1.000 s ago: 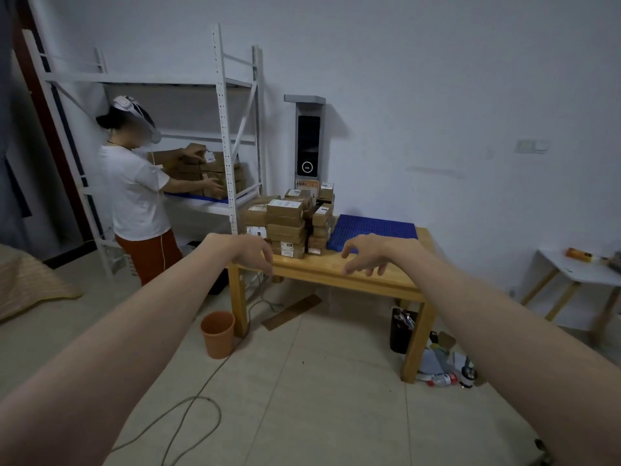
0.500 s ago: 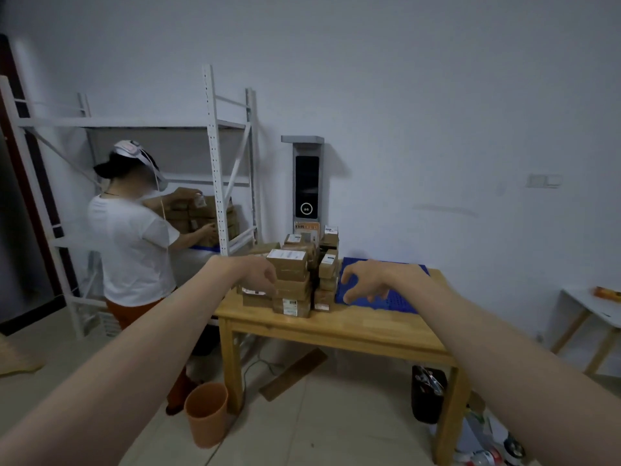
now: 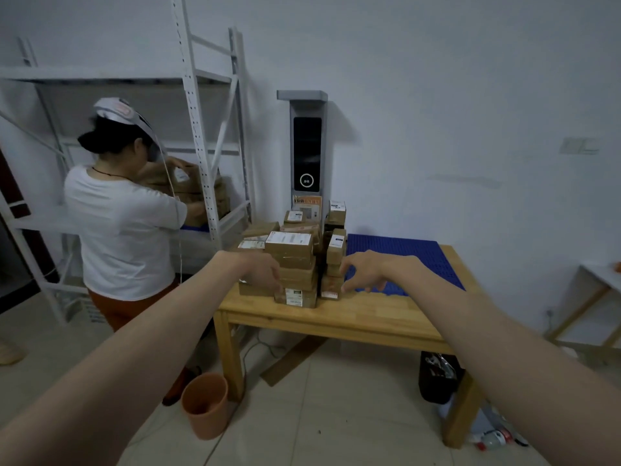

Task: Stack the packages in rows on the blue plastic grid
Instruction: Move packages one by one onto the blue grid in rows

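A pile of brown cardboard packages (image 3: 295, 260) with white labels stands on the left half of a wooden table (image 3: 353, 317). To its right lies the blue plastic grid (image 3: 403, 253), with nothing resting on its visible part. Both my arms are stretched out toward the table. My left hand (image 3: 265, 270) hangs in front of the pile's left side with loosely curled fingers and holds nothing. My right hand (image 3: 363, 272) hovers at the pile's right edge, over the grid's near left corner, fingers spread and bent, empty.
A person in a white shirt (image 3: 124, 230) stands at the left handling boxes at a white metal shelf rack (image 3: 201, 129). An orange bucket (image 3: 206, 403) sits by the table's left leg. A black bin (image 3: 437, 378) is under the table. A small white side table (image 3: 601, 280) is at the right.
The view has come closer to the table and tilted up. Both hands have stayed out in front and now line up with the package pile's sides.
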